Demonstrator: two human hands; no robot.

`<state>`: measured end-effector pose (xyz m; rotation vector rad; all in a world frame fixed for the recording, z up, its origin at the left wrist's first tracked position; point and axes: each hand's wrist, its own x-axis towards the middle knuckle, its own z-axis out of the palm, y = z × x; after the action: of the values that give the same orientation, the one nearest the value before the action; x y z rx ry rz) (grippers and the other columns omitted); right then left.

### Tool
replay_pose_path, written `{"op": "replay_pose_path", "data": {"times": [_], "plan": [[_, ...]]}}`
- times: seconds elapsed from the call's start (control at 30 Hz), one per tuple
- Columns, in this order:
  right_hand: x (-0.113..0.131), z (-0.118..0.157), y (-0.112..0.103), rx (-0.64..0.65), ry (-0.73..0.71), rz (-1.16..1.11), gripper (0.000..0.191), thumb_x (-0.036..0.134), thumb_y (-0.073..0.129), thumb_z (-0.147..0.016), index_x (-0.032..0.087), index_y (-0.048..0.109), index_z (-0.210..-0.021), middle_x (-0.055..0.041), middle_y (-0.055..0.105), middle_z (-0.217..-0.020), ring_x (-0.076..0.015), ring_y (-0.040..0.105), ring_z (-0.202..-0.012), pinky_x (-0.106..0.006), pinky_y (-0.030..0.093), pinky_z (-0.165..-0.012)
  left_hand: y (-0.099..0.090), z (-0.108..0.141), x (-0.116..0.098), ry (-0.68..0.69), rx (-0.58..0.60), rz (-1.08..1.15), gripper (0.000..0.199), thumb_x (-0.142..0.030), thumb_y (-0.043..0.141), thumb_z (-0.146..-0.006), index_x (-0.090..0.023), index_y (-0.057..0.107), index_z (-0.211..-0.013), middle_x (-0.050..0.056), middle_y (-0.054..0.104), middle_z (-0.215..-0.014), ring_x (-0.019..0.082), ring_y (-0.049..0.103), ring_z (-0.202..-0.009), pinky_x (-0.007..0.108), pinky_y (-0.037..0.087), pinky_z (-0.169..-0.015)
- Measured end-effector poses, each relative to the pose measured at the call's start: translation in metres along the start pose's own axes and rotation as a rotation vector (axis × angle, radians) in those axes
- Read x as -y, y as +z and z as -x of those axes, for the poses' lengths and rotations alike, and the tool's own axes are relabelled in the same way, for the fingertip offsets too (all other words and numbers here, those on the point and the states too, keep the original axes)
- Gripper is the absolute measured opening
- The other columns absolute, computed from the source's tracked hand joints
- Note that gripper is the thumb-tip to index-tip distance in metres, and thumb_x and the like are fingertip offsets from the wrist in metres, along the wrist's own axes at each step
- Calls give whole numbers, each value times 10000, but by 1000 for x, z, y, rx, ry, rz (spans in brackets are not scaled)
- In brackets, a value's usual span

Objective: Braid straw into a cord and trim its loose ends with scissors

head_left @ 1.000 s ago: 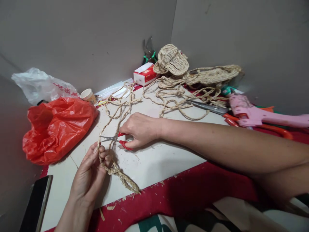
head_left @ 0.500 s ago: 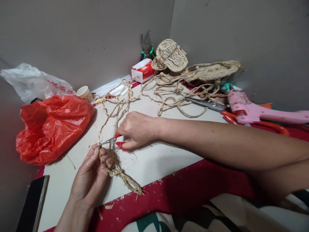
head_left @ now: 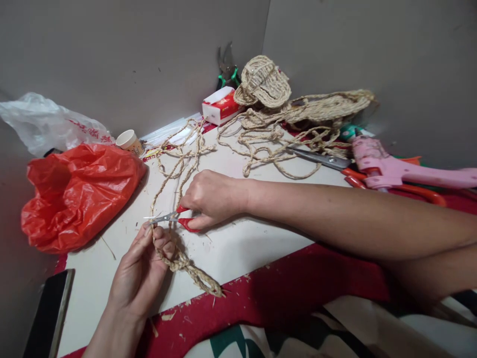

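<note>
My left hand (head_left: 139,268) pinches straw rope (head_left: 201,278); my right hand (head_left: 214,196) grips red-handled scissors (head_left: 166,218), blades (head_left: 159,219) at the rope. Red plastic bag (head_left: 89,194) on desk (head_left: 231,258), left.

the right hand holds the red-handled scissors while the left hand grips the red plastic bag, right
One slip: the head view shows the left hand gripping braided rope; the red plastic bag sits apart. The right hand does hold the red-handled scissors.
</note>
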<state>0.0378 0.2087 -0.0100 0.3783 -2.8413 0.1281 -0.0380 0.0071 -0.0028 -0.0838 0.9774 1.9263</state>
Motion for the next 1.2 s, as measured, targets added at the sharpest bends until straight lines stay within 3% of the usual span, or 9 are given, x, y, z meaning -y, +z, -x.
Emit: {"op": "replay_pose_path", "data": {"times": [0.4, 0.53, 0.73, 0.93, 1.1, 1.2], "plan": [[-1, -1, 2, 31, 8, -47, 356, 414, 478, -868, 165, 709, -761, -57, 703, -709, -127, 490, -568, -286, 177, -551, -3, -2, -3, 48, -41, -67, 117, 1, 560, -806, -102, 575, -752, 13, 519, -699, 81, 500, -587, 213, 478, -562], [-3, 1, 3, -40, -5, -80, 354, 396, 456, -864, 166, 692, -733, -46, 688, -688, -126, 486, -570, -283, 196, -553, -5, -3, -6, 140, -11, -225, 94, -61, 622, -802, -124, 597, -736, 0, 513, -682, 77, 465, -569, 206, 452, -542], [-7, 1, 3, -134, 131, -192, 331, 398, 492, -794, 168, 609, -586, -6, 585, -545, -98, 370, -503, -265, 214, -535, -7, -6, -12, 341, -54, -462, 58, -148, 674, -806, -137, 646, -756, -43, 415, -569, 69, 347, -508, 184, 362, -460], [-7, 1, 3, -104, 160, -227, 321, 405, 513, -767, 166, 599, -570, 0, 554, -522, -87, 291, -481, -268, 200, -528, -9, -7, -13, 229, -31, -556, 210, -213, 654, -833, -101, 713, -1000, -108, 251, -424, 57, 167, -421, 183, 306, -405], [-7, 2, 1, -63, 148, -250, 307, 402, 522, -760, 173, 627, -583, 9, 555, -507, -87, 247, -470, -265, 197, -516, -10, -9, -5, 404, -136, -626, 151, -200, 719, -782, -148, 733, -924, -103, 297, -409, 51, 236, -412, 198, 345, -436], [-6, 2, -2, -20, 140, -222, 323, 419, 514, -774, 172, 664, -629, -10, 594, -529, -92, 292, -465, -268, 198, -518, -12, -9, -3, 465, -200, -699, 156, -209, 748, -764, -191, 734, -918, -97, 358, -417, 54, 302, -410, 206, 361, -457]]}}
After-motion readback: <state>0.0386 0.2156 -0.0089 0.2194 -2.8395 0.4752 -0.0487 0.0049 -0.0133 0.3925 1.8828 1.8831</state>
